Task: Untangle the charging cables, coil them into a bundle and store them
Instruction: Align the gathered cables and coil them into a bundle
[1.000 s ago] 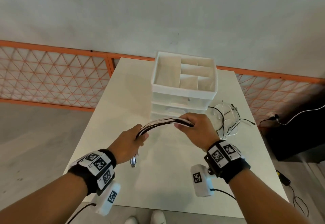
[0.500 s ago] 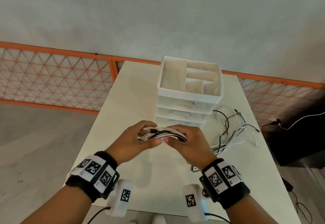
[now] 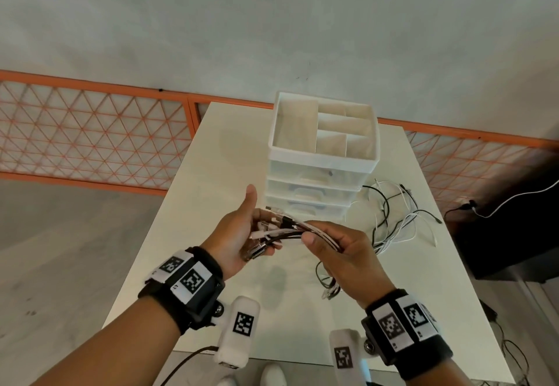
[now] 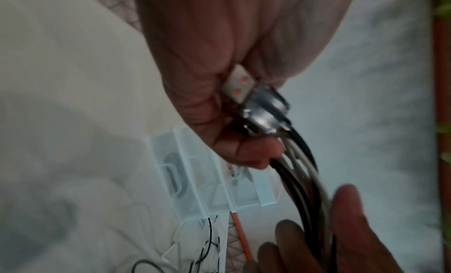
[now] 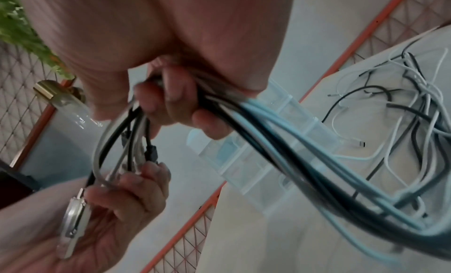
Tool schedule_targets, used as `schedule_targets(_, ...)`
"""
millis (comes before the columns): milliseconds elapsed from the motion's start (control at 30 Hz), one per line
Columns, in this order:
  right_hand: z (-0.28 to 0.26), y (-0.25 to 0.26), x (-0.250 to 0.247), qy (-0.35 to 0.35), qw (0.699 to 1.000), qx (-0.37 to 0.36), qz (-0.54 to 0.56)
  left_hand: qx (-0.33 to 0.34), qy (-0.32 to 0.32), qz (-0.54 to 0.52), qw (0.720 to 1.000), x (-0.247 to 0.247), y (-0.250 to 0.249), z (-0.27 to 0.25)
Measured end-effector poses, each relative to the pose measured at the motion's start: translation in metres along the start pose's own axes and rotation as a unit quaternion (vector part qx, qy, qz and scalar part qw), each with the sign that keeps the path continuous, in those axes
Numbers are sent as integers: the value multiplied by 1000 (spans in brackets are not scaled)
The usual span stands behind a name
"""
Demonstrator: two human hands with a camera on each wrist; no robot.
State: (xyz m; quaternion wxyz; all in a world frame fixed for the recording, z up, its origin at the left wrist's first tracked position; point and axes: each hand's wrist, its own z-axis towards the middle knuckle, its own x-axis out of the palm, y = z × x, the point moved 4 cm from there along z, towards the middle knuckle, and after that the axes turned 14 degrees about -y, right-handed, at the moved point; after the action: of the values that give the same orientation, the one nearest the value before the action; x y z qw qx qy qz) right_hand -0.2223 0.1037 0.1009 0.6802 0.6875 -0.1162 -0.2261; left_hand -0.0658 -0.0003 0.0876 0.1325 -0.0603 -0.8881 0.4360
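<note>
A bundle of black and white charging cables [image 3: 290, 229] is held in the air above the middle of the white desk [image 3: 193, 204], just in front of the drawer unit. The left hand [image 3: 242, 234] cups the plug ends [image 4: 258, 103], its fingers curled under them and its thumb pointing up. The right hand [image 3: 341, 252] grips the bundle just to the right, fingers wrapped round it; from there the cables trail down to the desk on the near right. More loose black and white cables [image 3: 393, 216] lie tangled on the desk right of the drawer unit. The white drawer unit [image 3: 320, 192] stands toward the far side, its open top tray [image 3: 323, 155] split into compartments. Beyond the desk runs an orange lattice barrier [image 3: 90, 137].
</note>
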Motion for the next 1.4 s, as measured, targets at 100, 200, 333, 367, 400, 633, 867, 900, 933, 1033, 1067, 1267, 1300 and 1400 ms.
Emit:
schedule_targets(100,-1,-1,4,17,999,0,-35,37,-10,28,999,6,-6,-1)
schedule_targets(200,1,3,8,-17,999,-16,-44,32,-1,11,999,9,-7,-5)
schedule_targets(333,4,2,5,-70,997,-14,-5,4,65,-50,997,7,-3,-11)
schedule_targets(367,4,3,5,-65,998,-24,-5,8,65,-57,996,6,-3,-12)
schedule_targets(400,2,6,7,-50,998,-35,-6,16,52,-59,997,6,-3,-11)
schedule_targets(633,-3,11,28,17,997,-68,-33,115,-8,47,992,19,-10,-14)
schedule_targets(867,0,7,23,10,997,-64,-46,142,33,34,989,14,-18,-14)
schedule_targets(900,0,8,23,10,997,-62,-45,152,31,25,988,12,-17,-14)
schedule_targets(933,0,9,22,8,998,-58,-34,162,29,20,986,10,-16,-12)
schedule_targets(1033,2,12,20,14,999,-35,34,179,45,-1,983,10,-9,-12)
schedule_targets(1067,3,11,21,20,998,-26,52,173,63,-25,983,13,-7,-13)
schedule_targets(1267,6,11,22,34,997,-2,75,206,65,-102,971,28,-17,-15)
schedule_targets(1300,6,12,21,31,997,-8,65,230,44,-78,969,28,-19,-15)
schedule_targets(1400,5,17,21,19,999,-19,34,276,-33,-2,961,25,-24,-13)
